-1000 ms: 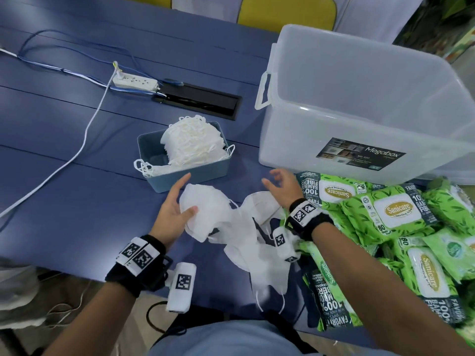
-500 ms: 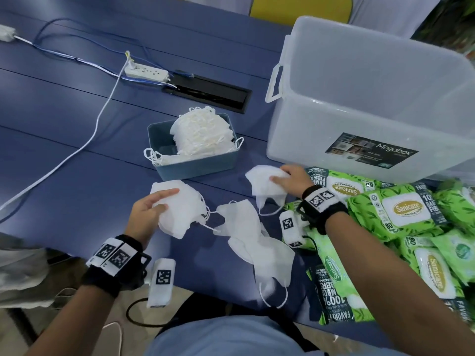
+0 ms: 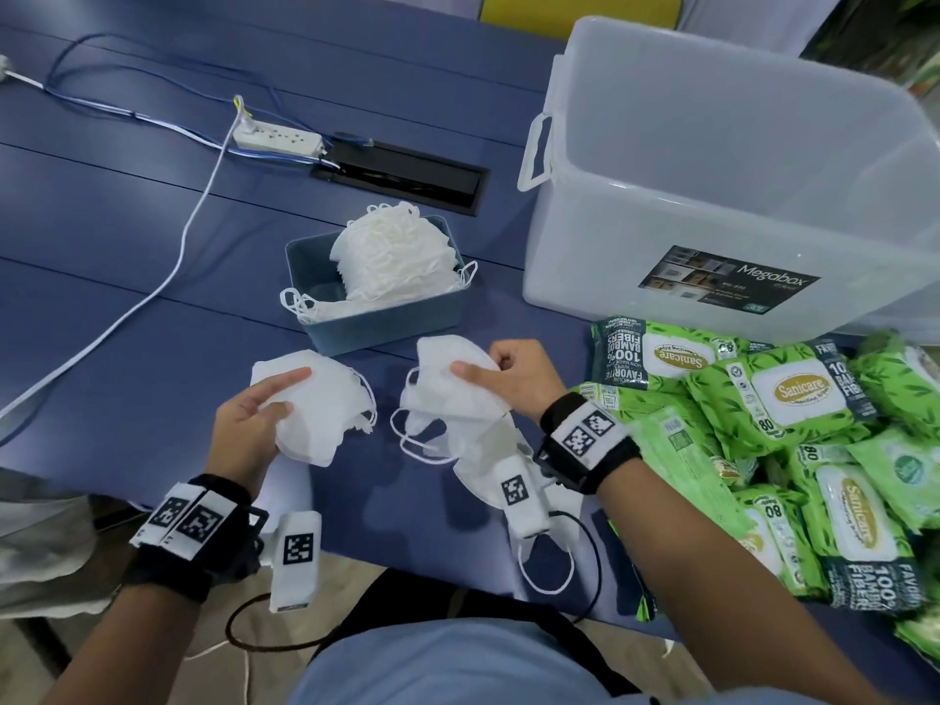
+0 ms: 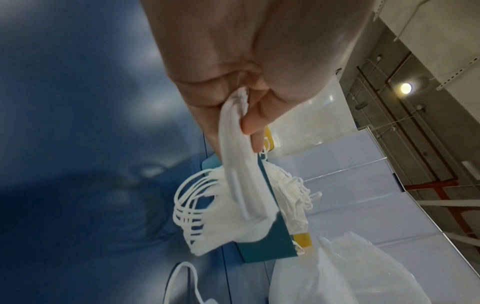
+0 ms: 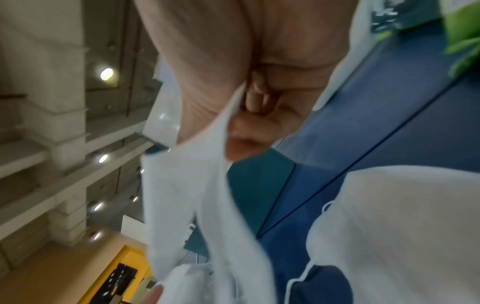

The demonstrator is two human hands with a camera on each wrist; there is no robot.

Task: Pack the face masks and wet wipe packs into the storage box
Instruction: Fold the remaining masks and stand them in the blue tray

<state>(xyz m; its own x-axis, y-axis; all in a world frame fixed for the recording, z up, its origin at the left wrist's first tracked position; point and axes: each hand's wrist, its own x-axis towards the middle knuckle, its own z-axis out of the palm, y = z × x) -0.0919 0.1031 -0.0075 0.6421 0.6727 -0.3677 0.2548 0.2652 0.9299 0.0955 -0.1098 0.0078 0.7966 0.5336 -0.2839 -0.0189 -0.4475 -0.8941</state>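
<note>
Two bunches of face masks up off the bench, one per hand.

Left hand [image 3: 249,424] pinching a soft, featherlight stack of masks [image 3: 318,404]; right hand [image 3: 508,374] curled round looser masks [image 3: 447,399], loops dangling, so better pinched by the folded edge. Visible only from left wrist: stacked layers clamped under thumb. Farther off: wet wipe packs [image 3: 793,394], teal tray [image 3: 381,323], storage box [image 3: 712,195].

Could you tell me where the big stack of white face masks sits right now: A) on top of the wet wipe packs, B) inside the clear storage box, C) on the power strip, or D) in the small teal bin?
D: the head view shows the stack of face masks standing in the small teal bin, left of the clear storage box.
</note>
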